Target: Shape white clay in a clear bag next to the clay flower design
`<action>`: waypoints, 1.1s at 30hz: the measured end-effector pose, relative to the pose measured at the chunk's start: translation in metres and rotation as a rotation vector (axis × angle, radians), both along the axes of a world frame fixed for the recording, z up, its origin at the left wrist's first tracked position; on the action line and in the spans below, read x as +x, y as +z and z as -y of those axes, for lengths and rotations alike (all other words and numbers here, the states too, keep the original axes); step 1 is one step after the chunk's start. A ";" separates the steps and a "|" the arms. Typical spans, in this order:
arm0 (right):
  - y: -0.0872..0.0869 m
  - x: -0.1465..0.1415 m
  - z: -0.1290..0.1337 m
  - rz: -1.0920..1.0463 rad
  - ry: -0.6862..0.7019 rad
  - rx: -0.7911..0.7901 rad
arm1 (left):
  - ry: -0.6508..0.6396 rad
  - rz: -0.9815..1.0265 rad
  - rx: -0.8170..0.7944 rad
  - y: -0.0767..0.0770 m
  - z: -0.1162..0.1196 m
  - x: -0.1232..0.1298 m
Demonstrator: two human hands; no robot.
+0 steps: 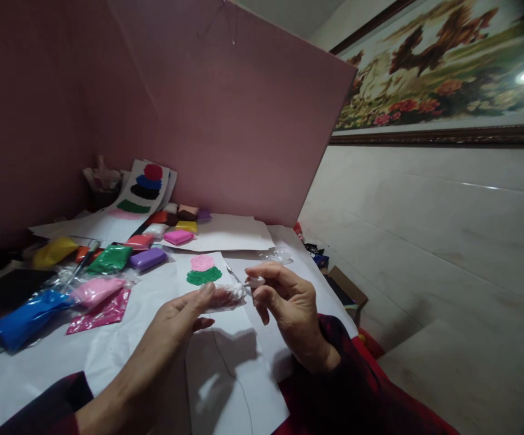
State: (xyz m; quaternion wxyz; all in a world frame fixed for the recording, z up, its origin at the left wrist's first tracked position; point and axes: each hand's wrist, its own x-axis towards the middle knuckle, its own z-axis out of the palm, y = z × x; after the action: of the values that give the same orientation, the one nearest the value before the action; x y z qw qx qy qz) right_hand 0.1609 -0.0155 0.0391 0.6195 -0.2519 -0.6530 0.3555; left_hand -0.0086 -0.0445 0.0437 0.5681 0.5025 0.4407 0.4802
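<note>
My left hand (184, 311) is closed on a small see-through plastic packet (225, 297), its thumb lying along the top. White modelling clay seems to show at the packet's right end. My right hand (291, 305) pinches a small lump of white clay (256, 282) between thumb and fingers, just right of the packet. Whether lump and packet still join is hard to see. Behind the hands lies a white sheet of paper (182, 269) bearing a pink clay patch (202, 263) above a green clay patch (204, 276). A thin metal tool (233, 273) rests beside them.
Several coloured clay packets, among them a blue one (30, 320), a green one (110, 259) and a purple one (148, 258), spread over the table's left side. A sheet with clay colour bands (128, 192) leans at the back. An open cardboard box (347, 287) stands by the right edge.
</note>
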 end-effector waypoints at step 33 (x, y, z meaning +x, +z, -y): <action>-0.004 -0.002 0.000 0.353 -0.272 0.226 | 0.091 -0.035 0.027 0.000 0.001 0.000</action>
State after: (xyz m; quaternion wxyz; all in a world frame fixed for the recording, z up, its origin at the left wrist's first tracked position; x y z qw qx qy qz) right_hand 0.1589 -0.0154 0.0349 0.5623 -0.3247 -0.7467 0.1444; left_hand -0.0084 -0.0455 0.0436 0.5311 0.4978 0.4663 0.5026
